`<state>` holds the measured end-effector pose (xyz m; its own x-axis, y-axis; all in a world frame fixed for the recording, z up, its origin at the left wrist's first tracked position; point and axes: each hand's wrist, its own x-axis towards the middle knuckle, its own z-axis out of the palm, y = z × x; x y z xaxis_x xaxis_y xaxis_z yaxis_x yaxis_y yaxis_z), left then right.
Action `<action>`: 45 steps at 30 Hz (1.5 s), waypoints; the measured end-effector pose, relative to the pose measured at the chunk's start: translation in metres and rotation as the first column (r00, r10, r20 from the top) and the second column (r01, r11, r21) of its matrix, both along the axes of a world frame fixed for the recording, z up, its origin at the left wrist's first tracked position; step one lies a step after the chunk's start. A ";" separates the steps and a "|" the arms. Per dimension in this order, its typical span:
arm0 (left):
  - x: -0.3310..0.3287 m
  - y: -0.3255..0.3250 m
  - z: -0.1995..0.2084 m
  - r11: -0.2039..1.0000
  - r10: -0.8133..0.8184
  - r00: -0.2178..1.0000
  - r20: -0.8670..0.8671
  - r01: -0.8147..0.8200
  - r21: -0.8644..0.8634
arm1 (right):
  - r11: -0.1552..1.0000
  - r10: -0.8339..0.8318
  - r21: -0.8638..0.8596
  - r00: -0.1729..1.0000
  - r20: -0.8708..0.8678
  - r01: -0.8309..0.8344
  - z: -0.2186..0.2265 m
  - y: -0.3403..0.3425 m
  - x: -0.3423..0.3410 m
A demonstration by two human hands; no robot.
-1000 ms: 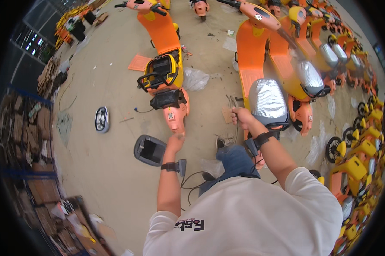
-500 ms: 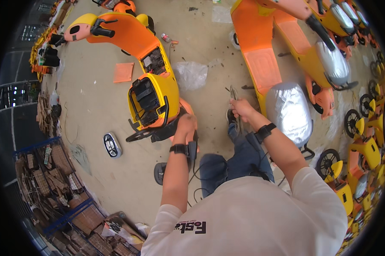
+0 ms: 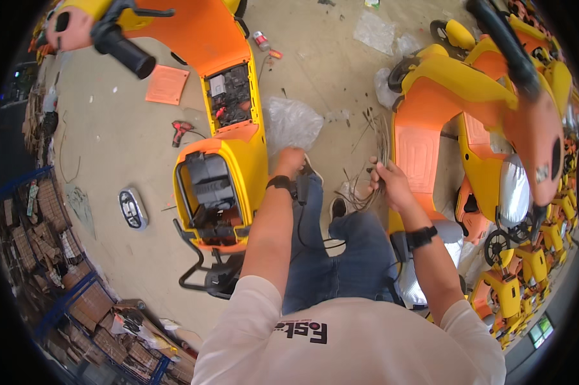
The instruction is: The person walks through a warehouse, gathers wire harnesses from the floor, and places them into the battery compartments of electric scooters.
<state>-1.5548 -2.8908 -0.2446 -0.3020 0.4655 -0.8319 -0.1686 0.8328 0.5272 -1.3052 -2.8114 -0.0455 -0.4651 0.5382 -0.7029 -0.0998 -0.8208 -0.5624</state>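
Observation:
My right hand [image 3: 392, 183] is closed around a loose bundle of thin cables [image 3: 365, 200], whose ends stick up and hang below the fingers. Beside the yellow and orange scooter [image 3: 256, 154] on the left, my left hand [image 3: 291, 162] is curled; whatever its fingers hold, if anything, is hidden. That scooter's floor compartment [image 3: 230, 95] lies uncovered, with wiring and dark parts showing. Its seat is off, and a black insert [image 3: 210, 183] shows in the body. Right of the cables stands another scooter, its orange footboard [image 3: 416, 151] near my right hand.
On the floor lie an orange panel [image 3: 167, 85], a red and black power drill [image 3: 181, 131], a grey oval part [image 3: 133, 208] and clear plastic sheeting [image 3: 294, 125]. Blue-framed cages of cardboard [image 3: 52, 228] stand at left. More scooters [image 3: 514, 282] crowd the right side.
I have moved forward between the two scooters, and the view has shifted with me. My left hand has come away from the left scooter's rear; my right still grips the cables. The drill now shows.

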 end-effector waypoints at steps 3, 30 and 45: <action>-0.030 0.013 -0.078 0.967 -0.247 0.938 -0.244 0.256 0.005 | 0.995 0.042 0.069 0.938 0.344 -0.070 -0.057 0.035 -0.035; -0.103 0.106 -0.356 0.449 -0.888 0.402 -0.221 0.663 -0.599 | 0.983 -0.145 0.145 0.952 0.270 0.109 -0.259 0.175 -0.067; -0.098 0.098 -0.370 0.825 -0.545 0.589 -0.597 0.249 -0.507 | 0.994 -0.110 0.018 0.923 0.368 0.111 -0.276 0.180 -0.052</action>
